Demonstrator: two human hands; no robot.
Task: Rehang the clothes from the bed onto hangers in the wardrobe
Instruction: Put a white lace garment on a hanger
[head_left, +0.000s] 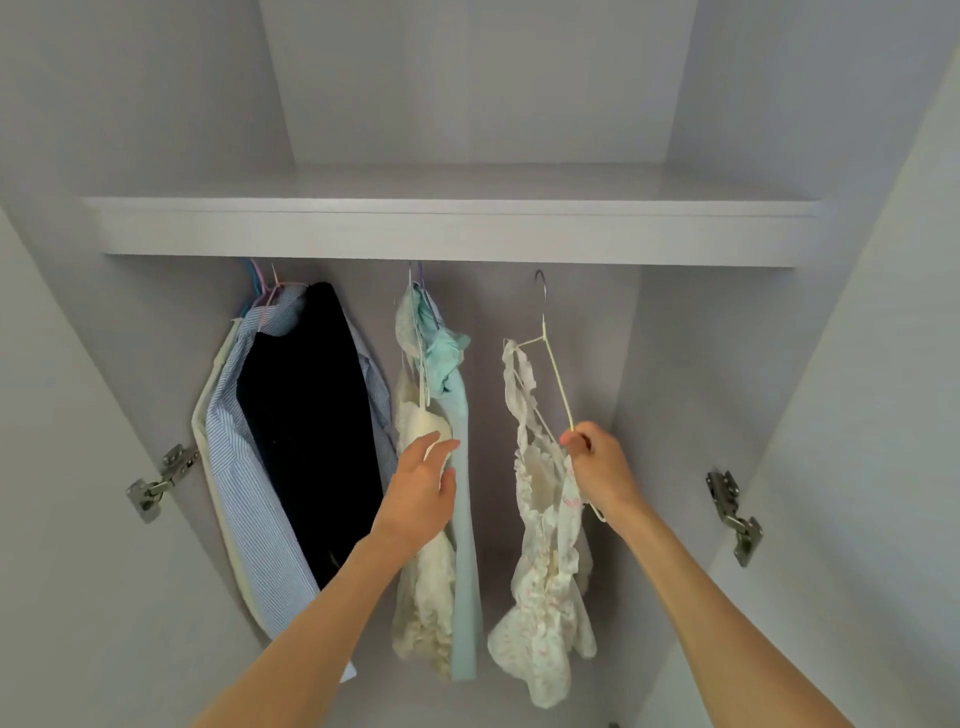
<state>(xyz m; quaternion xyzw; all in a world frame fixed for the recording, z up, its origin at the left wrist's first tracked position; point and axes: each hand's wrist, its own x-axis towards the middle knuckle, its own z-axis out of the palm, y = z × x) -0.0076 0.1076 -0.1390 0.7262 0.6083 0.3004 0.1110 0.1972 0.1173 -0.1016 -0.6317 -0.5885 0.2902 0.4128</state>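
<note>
Two hands are up inside the wardrobe, head view only. Right hand (597, 457) pinches the lower arm of a cream wire hanger (553, 364), fingers curled round the wire. The hanger carries a white floral frilly top (545, 587) by its straps; its hook (541, 288) reaches up under the shelf (452, 228), and the rail itself is hidden behind the shelf edge, so can't tell if the hook is seated. The hanger's long axis runs steeply down toward the right hand, tilted rather than level. Left hand (423, 486) is open, fingers relaxed, touching the cream lace garment (421, 587) just left of the floral top; a mint-blue garment (460, 467) hangs against it. Further left of the floral top: a dark garment (311, 426) and a blue striped shirt (244, 493) on pastel hangers.

Key relation: the floral top hangs directly below the right hand's grip, to the right of the left hand, so the right hand is nearer and controls it. Judgement: hanging step nearly done; next calls for levelling the hanger and letting go. The bed isn't in view. No brands, labels or readable writing.
</note>
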